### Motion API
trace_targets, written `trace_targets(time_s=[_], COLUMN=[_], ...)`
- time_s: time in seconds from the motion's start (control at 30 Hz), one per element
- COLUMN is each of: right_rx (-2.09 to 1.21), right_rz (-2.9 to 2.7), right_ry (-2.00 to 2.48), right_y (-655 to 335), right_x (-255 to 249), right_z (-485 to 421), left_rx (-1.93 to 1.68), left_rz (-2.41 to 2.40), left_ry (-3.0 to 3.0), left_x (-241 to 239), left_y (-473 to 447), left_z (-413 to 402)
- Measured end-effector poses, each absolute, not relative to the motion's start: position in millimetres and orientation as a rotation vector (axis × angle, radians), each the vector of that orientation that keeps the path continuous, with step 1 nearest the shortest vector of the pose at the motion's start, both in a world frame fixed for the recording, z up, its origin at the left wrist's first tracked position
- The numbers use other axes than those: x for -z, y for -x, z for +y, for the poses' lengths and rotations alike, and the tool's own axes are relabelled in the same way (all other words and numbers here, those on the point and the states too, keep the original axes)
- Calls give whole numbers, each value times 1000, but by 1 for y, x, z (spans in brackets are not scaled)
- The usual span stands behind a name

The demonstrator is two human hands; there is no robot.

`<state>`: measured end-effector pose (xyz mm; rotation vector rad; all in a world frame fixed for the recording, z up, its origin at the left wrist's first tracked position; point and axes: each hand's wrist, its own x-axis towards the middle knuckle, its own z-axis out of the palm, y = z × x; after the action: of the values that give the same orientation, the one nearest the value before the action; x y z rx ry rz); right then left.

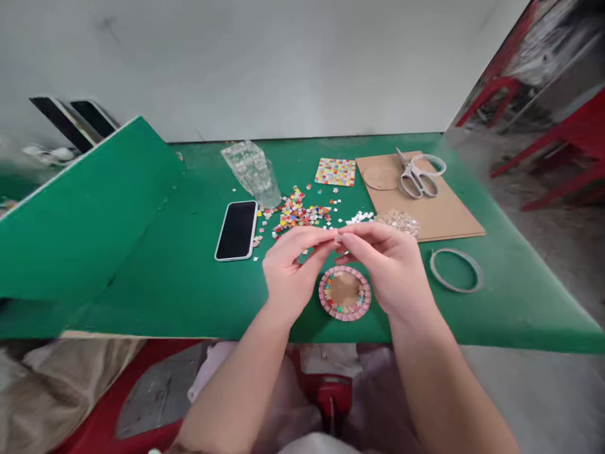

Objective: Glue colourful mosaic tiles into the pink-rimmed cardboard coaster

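My left hand (293, 268) and my right hand (387, 265) meet fingertip to fingertip just above a round coaster (345, 293) whose rim is lined with small coloured tiles. Both hands are pinched together; what they hold between the fingertips is too small to make out. A scatter of loose coloured mosaic tiles (300, 214) lies on the green table (165, 277) just beyond the hands.
A black phone (237, 230) lies left of the tiles, with a clear plastic bag (253, 170) behind it. A square tiled coaster (335, 171), scissors (418, 174) on a brown board (439, 214), and a grey ring (456, 270) are to the right. A raised green panel (85, 214) stands left.
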<state>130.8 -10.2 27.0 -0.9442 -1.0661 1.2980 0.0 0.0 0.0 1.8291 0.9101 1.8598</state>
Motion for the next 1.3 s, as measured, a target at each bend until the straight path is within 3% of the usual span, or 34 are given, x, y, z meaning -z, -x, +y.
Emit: trace_targets(time_s=[1.3], right_rx=[-1516], right_rz=[-1019], right_ry=[857], right_y=[-133], right_x=[-28], right_z=[-12], left_rx=[-1870], left_rz=[1096], left_ry=[-2111], left_x=[-4], left_y=[0], left_z=[-4])
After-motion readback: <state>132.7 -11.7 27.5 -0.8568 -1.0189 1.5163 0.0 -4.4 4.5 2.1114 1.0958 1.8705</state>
